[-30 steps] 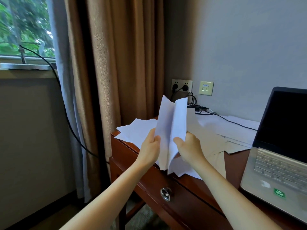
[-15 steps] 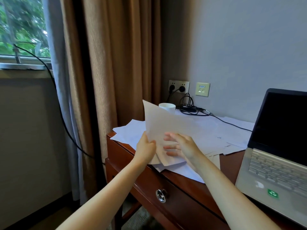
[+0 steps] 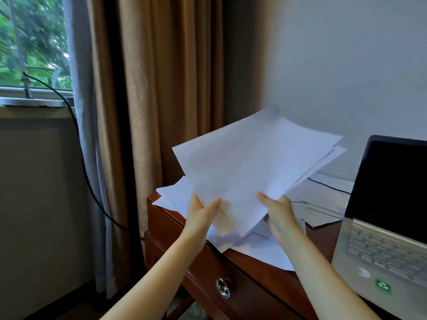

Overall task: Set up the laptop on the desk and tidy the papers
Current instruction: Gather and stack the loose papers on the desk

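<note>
A sheaf of papers (image 3: pixel 249 162) is held over the bench's (image 3: pixel 254 273) left end, with the left hand (image 3: pixel 201 213) at its near-left corner and the right hand (image 3: pixel 277 211) at its near-right edge. Loose papers (image 3: pixel 265 250) lie on the bench beneath. The laptop (image 3: pixel 381 245) stands to the right, and a curtain (image 3: pixel 161 88) hangs far left.

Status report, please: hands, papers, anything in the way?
Left hand, right hand: both grip a raised sheaf of papers. Loose sheets lie on the desk. Laptop open at right, clear of hands.

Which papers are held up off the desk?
The fanned stack, pinched at its near edge by the left hand and right hand; the other sheets lie flat on the desk.
</note>
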`<state>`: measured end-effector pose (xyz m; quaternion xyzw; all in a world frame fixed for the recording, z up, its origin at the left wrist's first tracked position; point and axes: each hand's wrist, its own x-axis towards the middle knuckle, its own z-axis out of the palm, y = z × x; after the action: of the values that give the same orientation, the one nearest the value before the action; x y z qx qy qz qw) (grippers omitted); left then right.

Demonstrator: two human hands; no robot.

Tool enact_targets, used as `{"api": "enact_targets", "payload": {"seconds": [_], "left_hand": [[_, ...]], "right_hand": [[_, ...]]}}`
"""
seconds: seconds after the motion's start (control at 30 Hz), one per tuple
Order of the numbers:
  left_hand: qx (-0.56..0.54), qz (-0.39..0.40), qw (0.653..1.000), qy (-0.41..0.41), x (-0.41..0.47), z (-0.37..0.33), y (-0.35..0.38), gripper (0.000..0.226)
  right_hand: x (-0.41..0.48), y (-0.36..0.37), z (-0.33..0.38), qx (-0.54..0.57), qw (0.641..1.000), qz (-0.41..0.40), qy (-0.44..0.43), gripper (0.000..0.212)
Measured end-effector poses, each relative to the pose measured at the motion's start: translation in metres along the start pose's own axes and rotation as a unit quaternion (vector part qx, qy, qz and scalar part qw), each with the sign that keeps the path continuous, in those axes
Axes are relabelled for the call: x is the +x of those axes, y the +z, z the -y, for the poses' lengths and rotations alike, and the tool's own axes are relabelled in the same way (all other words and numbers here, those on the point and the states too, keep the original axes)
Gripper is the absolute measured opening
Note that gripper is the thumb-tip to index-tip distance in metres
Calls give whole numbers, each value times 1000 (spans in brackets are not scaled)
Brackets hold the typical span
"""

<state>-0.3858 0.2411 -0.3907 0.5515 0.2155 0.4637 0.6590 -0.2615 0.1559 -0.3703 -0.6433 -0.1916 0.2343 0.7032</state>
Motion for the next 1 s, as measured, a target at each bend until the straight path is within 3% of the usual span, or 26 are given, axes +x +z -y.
{"api": "enact_targets", "payload": {"seconds": [0.13,0.3,0.4,0.6,0.77,0.9,1.0], "left_hand": [[-14,-9,999,-27,19,-13,-4,47],[168,-9,986,10,55,-36,-17,67],[240,3,970,35,64,-43,-16,57],[198,32,973,111,68,-50,5,18],[161,3,979,124,64,-44,16,25],[166,5,977,133,65,-42,14,15],[154,28,980,127,66,-44,13,19]], "right_hand": [[6,-22,7,-68,986,-121,-91,27],[12,-31,18,-6,986,-116,-120,10],[12,-32,25,39,983,-102,-150,15],[16,-28,29,22,973,-77,-218,14],[12,-25,30,-3,959,-68,-276,16],[17,-26,28,-20,954,-63,-291,47],[17,-22,24,-13,959,-23,-283,52]]}}
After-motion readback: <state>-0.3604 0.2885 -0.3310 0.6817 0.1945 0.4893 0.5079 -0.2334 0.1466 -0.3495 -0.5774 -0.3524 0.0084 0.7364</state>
